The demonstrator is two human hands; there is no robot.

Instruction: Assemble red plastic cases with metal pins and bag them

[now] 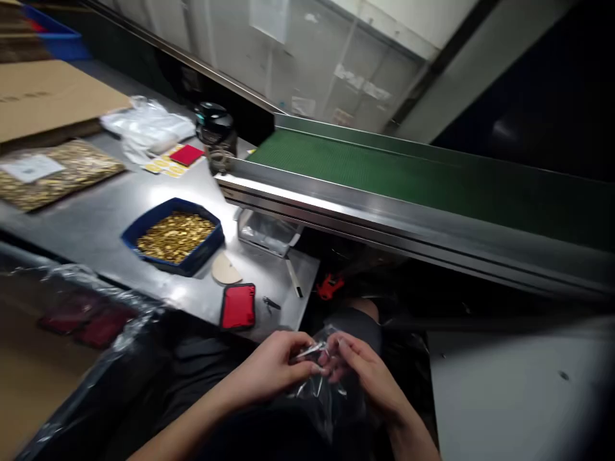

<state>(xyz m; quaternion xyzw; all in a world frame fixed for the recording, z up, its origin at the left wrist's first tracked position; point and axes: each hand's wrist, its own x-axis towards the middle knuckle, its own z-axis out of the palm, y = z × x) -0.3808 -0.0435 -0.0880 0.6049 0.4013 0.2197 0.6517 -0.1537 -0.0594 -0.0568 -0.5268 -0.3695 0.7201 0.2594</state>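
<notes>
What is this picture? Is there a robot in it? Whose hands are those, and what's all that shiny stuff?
There's no robot doing this work, just a person's two bare hands. The camera sits on that person's head, looking forward and down, so you see what they see.

The left hand and right hand are close together, both holding some crinkly clear plastic.

Beyond them is a shiny metal table. On it sits a blue tray full of small gold-coloured pieces; they're too small for me to say what they are. Nearer the hands lies a flat red-and-black piece.

The long green strip with metal sides looks like a conveyor belt. One still picture can't show whether it's moving.
</notes>
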